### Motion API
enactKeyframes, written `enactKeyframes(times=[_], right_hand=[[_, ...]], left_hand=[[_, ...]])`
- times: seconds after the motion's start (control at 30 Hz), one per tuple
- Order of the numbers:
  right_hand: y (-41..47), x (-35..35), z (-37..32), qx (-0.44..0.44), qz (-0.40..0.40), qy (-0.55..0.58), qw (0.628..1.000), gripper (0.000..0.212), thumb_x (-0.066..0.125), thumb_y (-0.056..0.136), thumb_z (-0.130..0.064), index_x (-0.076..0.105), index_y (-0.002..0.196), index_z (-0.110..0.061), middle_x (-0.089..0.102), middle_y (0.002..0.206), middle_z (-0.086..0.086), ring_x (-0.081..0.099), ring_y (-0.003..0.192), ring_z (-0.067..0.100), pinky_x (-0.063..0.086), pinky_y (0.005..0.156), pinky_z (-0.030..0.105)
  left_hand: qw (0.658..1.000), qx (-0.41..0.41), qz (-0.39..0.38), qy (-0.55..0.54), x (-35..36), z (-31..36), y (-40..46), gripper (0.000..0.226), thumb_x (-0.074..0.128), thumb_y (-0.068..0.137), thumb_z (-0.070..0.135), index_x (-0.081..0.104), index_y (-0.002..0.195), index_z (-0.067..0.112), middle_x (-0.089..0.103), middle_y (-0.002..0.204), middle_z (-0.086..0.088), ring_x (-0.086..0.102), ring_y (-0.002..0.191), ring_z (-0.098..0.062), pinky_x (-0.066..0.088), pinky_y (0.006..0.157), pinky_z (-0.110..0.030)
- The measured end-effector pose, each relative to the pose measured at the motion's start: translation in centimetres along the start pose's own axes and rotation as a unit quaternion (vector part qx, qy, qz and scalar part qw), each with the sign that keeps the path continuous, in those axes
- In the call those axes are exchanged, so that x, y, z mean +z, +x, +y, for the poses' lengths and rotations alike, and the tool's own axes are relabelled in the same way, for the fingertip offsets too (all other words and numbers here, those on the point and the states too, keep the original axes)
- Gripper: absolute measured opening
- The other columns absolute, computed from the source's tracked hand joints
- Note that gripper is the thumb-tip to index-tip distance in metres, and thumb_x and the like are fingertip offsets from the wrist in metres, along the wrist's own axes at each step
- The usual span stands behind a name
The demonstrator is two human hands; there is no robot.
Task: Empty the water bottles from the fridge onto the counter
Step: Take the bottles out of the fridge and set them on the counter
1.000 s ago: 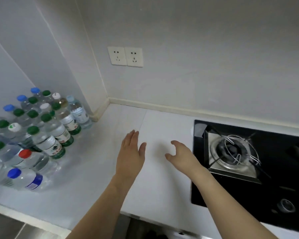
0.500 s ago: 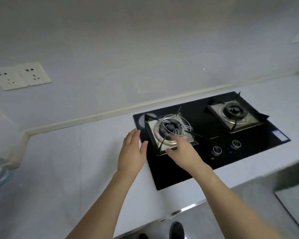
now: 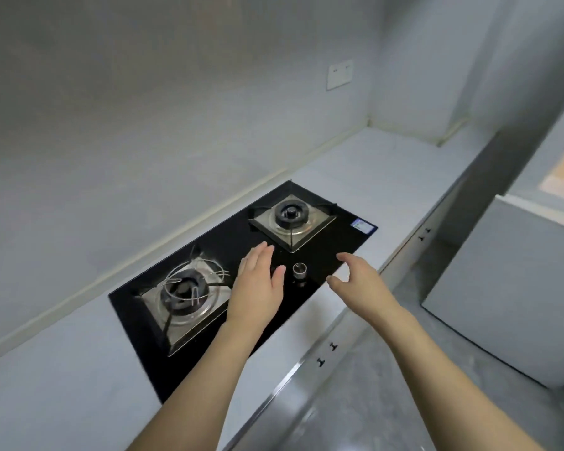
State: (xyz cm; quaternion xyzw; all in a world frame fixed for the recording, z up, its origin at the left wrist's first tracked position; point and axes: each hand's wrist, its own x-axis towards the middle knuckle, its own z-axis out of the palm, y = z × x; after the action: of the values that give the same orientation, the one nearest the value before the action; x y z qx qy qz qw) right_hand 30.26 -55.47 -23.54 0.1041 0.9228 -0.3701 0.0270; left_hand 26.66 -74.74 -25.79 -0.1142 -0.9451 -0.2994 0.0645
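Observation:
No water bottle is in view now. My left hand (image 3: 258, 284) is held flat and empty above the black gas hob (image 3: 228, 242), fingers apart. My right hand (image 3: 360, 281) hovers over the front edge of the white counter (image 3: 372, 177), fingers loosely curled and holding nothing. A white, box-like appliance (image 3: 508, 288), possibly the fridge, stands at the right with its front closed.
The hob has two burners (image 3: 184, 292) and a metal knob (image 3: 299, 270). Cabinet fronts with small dark handles (image 3: 326, 354) run under the counter edge. A wall socket (image 3: 339, 73) sits on the back wall. Grey floor lies between counter and appliance.
My view has swung right, from the bottles on the counter's left end to the hob and the white appliance. Both hands stayed out in front, empty.

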Motion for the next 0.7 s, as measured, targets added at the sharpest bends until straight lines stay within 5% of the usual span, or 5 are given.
enactKeyframes(times=[0.4,0.7], right_hand=[[0.3,-16.7,15.9,0.089,0.117,0.025,0.989,0.058,0.058,0.092,-0.027,0.038,0.145,-0.013,0.040,0.150,0.005,0.040,0.135,0.021,0.036,0.108,0.034],[0.0,-22.9,22.7,0.148,0.186,0.069,0.969,0.052,0.056,0.094,-0.022,0.041,0.143,-0.013,0.044,0.146,0.003,0.043,0.132,0.019,0.032,0.097,0.023]], left_hand=[[0.986,0.152,-0.067,-0.026,13.1,19.6,6.9,0.050,0.047,0.101,0.029,0.040,0.146,0.009,0.036,0.155,-0.007,0.027,0.145,-0.019,0.019,0.121,-0.033],[0.964,0.241,-0.100,-0.056,18.7,29.2,9.9,0.047,0.048,0.102,0.024,0.041,0.145,0.008,0.037,0.154,-0.006,0.028,0.145,-0.018,0.019,0.121,-0.035]])
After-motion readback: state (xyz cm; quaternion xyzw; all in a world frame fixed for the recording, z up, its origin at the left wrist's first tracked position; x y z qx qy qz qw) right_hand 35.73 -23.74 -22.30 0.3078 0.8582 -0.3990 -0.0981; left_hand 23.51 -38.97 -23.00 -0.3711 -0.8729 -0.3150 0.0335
